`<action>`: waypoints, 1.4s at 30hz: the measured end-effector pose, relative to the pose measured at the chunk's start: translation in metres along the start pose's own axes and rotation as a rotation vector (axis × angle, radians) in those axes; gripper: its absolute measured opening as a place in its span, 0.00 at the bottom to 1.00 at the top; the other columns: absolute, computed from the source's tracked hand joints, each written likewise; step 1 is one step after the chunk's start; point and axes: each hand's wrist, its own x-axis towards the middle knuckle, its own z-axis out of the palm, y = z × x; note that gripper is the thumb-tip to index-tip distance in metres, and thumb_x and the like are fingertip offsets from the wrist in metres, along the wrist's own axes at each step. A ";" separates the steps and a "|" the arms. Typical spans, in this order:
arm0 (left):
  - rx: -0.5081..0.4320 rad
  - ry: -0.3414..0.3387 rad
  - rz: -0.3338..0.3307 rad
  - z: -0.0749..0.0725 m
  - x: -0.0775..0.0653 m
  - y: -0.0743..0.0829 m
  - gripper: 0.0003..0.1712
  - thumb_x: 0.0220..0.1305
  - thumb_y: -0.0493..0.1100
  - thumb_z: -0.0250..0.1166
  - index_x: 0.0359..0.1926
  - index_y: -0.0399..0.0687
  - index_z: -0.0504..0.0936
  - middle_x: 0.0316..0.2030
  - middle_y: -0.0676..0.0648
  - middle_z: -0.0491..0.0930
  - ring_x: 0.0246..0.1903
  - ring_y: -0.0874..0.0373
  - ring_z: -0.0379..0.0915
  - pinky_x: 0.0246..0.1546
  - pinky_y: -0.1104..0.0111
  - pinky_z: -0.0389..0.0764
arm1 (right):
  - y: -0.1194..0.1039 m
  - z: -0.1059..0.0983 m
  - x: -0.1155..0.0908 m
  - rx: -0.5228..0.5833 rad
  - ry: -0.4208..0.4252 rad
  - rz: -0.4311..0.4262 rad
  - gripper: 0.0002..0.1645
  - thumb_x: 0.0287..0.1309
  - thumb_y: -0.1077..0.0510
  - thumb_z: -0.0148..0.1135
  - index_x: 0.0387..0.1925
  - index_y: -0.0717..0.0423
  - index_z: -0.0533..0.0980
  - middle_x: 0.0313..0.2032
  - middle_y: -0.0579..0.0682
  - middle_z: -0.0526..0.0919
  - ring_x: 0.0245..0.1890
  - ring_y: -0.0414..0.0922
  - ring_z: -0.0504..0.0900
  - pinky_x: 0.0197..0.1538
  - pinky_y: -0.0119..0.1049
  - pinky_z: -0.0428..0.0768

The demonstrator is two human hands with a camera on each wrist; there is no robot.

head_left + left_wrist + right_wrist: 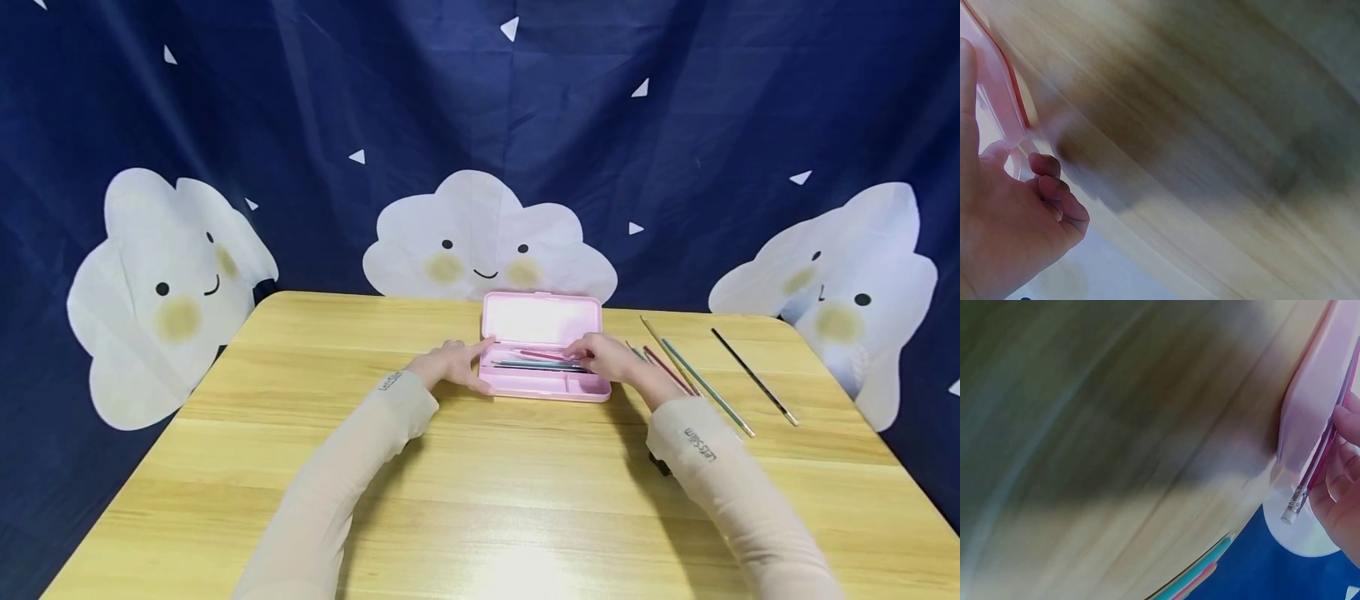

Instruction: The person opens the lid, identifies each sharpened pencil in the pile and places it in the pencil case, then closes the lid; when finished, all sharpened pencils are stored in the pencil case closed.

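A pink pencil case (528,385) lies with its lid raised toward the back of the table, several pencils (536,364) lying in its long compartment. My left hand (453,364) is at the case's left end, thumb and forefinger spread and touching it; in the left wrist view the other fingers are loosely bent. Over the case's right part, my right hand (606,357) pinches a magenta pencil (1324,445), whose metal band and white eraser stick out past the fingers. In the head view this pencil slants over the compartment, its eraser end hidden by the hand.
Right of the case lie several loose pencils, among them a teal one (707,386), a red one (667,369) and a black one (753,376) farther right. The right forearm partly covers some. A dark blue cloth (420,100) with clouds hangs behind the wooden table (480,492).
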 end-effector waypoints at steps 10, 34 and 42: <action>0.009 0.002 -0.011 0.000 0.002 0.001 0.59 0.44 0.69 0.65 0.70 0.71 0.39 0.65 0.34 0.53 0.60 0.45 0.53 0.57 0.49 0.61 | -0.013 0.010 0.018 -0.047 0.004 -0.039 0.15 0.48 0.76 0.55 0.37 0.64 0.81 0.28 0.53 0.79 0.32 0.47 0.75 0.44 0.43 0.75; 0.010 0.001 -0.001 0.000 0.001 0.001 0.59 0.44 0.69 0.65 0.70 0.70 0.39 0.65 0.35 0.54 0.60 0.45 0.53 0.56 0.50 0.62 | -0.019 0.016 0.021 -0.011 0.012 -0.047 0.14 0.51 0.74 0.55 0.39 0.65 0.80 0.29 0.54 0.79 0.34 0.48 0.76 0.45 0.43 0.75; 0.005 0.000 -0.003 0.000 0.001 0.001 0.59 0.44 0.69 0.65 0.70 0.70 0.39 0.65 0.34 0.54 0.60 0.45 0.53 0.56 0.50 0.62 | 0.000 0.006 0.006 0.092 0.061 -0.016 0.11 0.52 0.73 0.56 0.38 0.70 0.78 0.28 0.55 0.78 0.31 0.47 0.73 0.40 0.43 0.73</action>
